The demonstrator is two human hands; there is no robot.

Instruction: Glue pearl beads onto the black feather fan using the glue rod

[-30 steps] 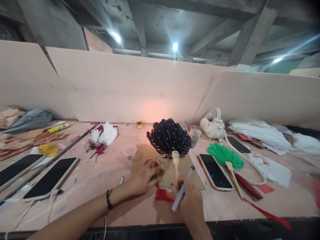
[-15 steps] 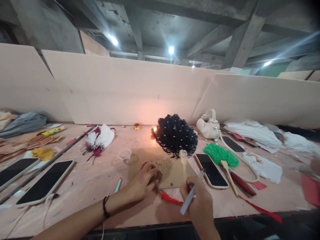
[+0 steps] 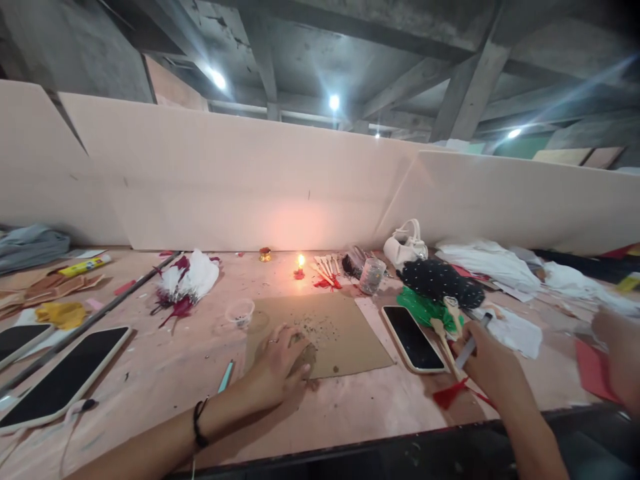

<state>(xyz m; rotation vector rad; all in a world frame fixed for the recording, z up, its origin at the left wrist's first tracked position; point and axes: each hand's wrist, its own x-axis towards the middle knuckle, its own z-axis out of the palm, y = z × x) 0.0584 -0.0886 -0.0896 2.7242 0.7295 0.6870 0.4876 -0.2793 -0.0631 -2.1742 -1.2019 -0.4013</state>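
My right hand (image 3: 493, 363) grips the wooden handle of a black feather fan (image 3: 440, 280) together with a thin white stick (image 3: 471, 341). The fan lies tilted over a green feather fan (image 3: 423, 310), to the right of a phone (image 3: 413, 337). A red tassel (image 3: 449, 395) hangs from the handle below my fist. My left hand (image 3: 277, 363) rests with curled fingers on the near left corner of a brown cardboard sheet (image 3: 325, 333) that is speckled with dark bits. What its fingers cover is hidden.
A lit candle (image 3: 301, 263), wooden sticks (image 3: 326, 267) and a clear cup (image 3: 373, 275) stand behind the cardboard. A white handbag (image 3: 406, 245), white cloth (image 3: 487, 260), red-and-white feathers (image 3: 187, 283), two phones (image 3: 63, 377) and another person's arm (image 3: 620, 353) are around.
My right hand has carried the black fan from above the cardboard to the right, down onto the green fan. The candle behind is now uncovered. My left hand stayed put.
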